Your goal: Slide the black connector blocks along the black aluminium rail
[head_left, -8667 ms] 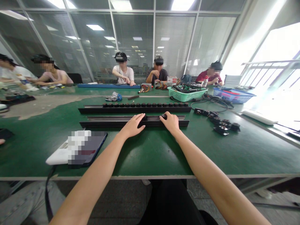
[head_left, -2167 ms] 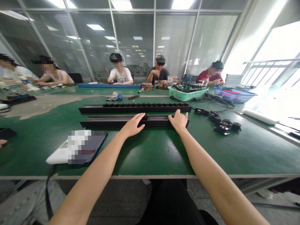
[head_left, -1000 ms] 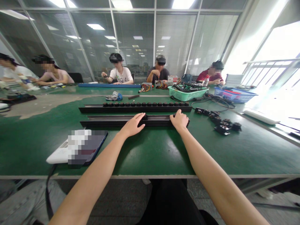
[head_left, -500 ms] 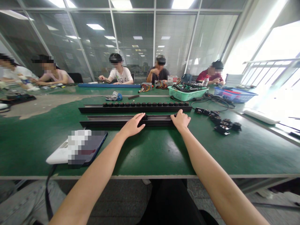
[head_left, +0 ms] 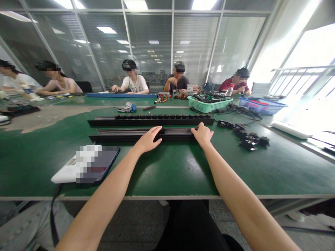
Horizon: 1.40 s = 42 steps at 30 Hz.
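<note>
My left hand (head_left: 148, 139) lies flat, fingers together, on the middle of the near black rail (head_left: 125, 135), which runs left to right across the green tabletop (head_left: 170, 167). My right hand (head_left: 202, 134) sits curled over the right end of the same rail, fingers bent onto a small black part there; I cannot tell whether it is pinching that part or only pressing it. Just beyond lies a second black rail (head_left: 104, 122), parallel to the first and carrying a row of black fittings along its top. To the right of both rails, loose black fittings (head_left: 248, 139) are scattered near a cable. At near left rests a dark tablet (head_left: 104, 164). Other people sit along the far side.
</note>
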Each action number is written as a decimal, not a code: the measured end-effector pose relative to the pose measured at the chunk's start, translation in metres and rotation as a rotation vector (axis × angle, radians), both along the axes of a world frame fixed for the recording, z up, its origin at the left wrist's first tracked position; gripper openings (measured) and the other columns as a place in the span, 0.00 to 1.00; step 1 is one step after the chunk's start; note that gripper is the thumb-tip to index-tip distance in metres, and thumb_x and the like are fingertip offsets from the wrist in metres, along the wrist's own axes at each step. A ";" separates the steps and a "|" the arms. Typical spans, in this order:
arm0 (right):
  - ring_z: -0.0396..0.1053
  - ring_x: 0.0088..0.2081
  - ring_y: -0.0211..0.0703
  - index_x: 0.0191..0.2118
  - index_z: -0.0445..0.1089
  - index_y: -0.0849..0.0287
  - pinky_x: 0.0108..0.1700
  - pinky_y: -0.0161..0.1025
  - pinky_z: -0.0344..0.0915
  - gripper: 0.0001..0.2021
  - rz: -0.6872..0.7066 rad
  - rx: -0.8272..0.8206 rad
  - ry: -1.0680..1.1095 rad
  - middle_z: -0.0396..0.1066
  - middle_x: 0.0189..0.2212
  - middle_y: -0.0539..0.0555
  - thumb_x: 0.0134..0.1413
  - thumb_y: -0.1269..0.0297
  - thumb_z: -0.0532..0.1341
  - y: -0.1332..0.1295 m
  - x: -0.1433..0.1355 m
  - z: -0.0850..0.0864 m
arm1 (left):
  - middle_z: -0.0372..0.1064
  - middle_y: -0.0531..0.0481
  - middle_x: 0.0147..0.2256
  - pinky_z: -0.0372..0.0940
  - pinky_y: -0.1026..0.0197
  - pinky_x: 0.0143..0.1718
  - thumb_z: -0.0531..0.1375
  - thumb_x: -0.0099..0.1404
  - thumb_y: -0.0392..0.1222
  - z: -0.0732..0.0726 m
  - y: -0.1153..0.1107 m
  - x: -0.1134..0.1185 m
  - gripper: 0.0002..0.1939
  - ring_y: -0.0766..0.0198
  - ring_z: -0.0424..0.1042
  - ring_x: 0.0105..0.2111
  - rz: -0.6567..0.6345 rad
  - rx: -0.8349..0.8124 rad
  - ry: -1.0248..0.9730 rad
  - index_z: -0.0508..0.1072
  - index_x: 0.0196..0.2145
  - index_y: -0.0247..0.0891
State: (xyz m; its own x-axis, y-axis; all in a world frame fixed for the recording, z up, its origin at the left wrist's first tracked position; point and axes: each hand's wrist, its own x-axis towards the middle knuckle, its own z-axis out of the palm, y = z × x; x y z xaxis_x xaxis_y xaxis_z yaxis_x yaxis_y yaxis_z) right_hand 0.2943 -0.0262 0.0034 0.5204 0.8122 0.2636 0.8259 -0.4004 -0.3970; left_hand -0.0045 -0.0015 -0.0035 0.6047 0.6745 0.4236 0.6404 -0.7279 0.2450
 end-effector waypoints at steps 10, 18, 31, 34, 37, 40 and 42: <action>0.75 0.51 0.62 0.57 0.62 0.63 0.55 0.55 0.59 0.19 0.070 -0.084 -0.011 0.77 0.47 0.68 0.67 0.57 0.52 -0.005 0.000 0.007 | 0.55 0.38 0.71 0.53 0.48 0.71 0.53 0.71 0.52 0.001 -0.001 0.000 0.36 0.50 0.58 0.69 0.010 -0.002 0.016 0.56 0.71 0.34; 0.76 0.49 0.60 0.52 0.65 0.61 0.57 0.54 0.55 0.19 0.065 -0.039 -0.064 0.79 0.43 0.65 0.69 0.51 0.50 -0.008 0.005 -0.003 | 0.55 0.38 0.70 0.53 0.48 0.72 0.53 0.71 0.52 0.002 -0.003 0.000 0.36 0.51 0.58 0.69 0.005 -0.001 0.010 0.57 0.71 0.34; 0.74 0.48 0.58 0.49 0.65 0.57 0.58 0.56 0.51 0.25 0.109 0.059 0.004 0.78 0.43 0.60 0.63 0.39 0.57 -0.011 0.038 -0.013 | 0.56 0.39 0.70 0.53 0.48 0.71 0.54 0.70 0.53 0.005 -0.004 0.001 0.36 0.50 0.59 0.69 0.009 -0.014 0.004 0.57 0.71 0.35; 0.73 0.49 0.58 0.45 0.68 0.57 0.58 0.56 0.52 0.24 0.083 0.064 -0.010 0.78 0.43 0.60 0.61 0.39 0.59 -0.013 0.042 -0.010 | 0.56 0.38 0.70 0.53 0.48 0.71 0.54 0.70 0.53 0.005 -0.004 0.001 0.36 0.50 0.59 0.69 0.008 -0.014 0.006 0.57 0.71 0.34; 0.72 0.48 0.59 0.38 0.73 0.57 0.56 0.56 0.54 0.25 0.056 0.020 -0.010 0.78 0.41 0.61 0.59 0.37 0.59 -0.014 0.044 -0.006 | 0.56 0.37 0.70 0.53 0.48 0.71 0.54 0.70 0.53 0.005 -0.004 0.001 0.37 0.50 0.59 0.69 0.010 -0.015 0.007 0.57 0.71 0.33; 0.73 0.46 0.60 0.32 0.75 0.57 0.55 0.56 0.55 0.28 0.044 -0.029 -0.001 0.79 0.37 0.62 0.57 0.33 0.59 -0.015 0.046 -0.002 | 0.55 0.39 0.70 0.53 0.47 0.71 0.54 0.70 0.54 0.004 -0.003 0.001 0.36 0.50 0.59 0.69 0.008 -0.012 0.006 0.57 0.71 0.36; 0.73 0.46 0.59 0.31 0.77 0.58 0.55 0.57 0.56 0.30 0.041 -0.040 0.004 0.79 0.36 0.62 0.56 0.32 0.59 -0.016 0.047 -0.001 | 0.55 0.39 0.70 0.53 0.47 0.71 0.54 0.70 0.53 0.004 -0.002 0.001 0.36 0.50 0.59 0.69 0.007 -0.011 0.008 0.57 0.71 0.37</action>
State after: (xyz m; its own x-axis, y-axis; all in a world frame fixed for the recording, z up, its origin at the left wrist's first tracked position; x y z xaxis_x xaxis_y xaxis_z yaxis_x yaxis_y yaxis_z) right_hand 0.3411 -0.0417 0.0029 0.4873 0.8428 0.2283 0.8406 -0.3820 -0.3842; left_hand -0.0036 -0.0038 0.0004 0.6029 0.6836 0.4114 0.6478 -0.7204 0.2477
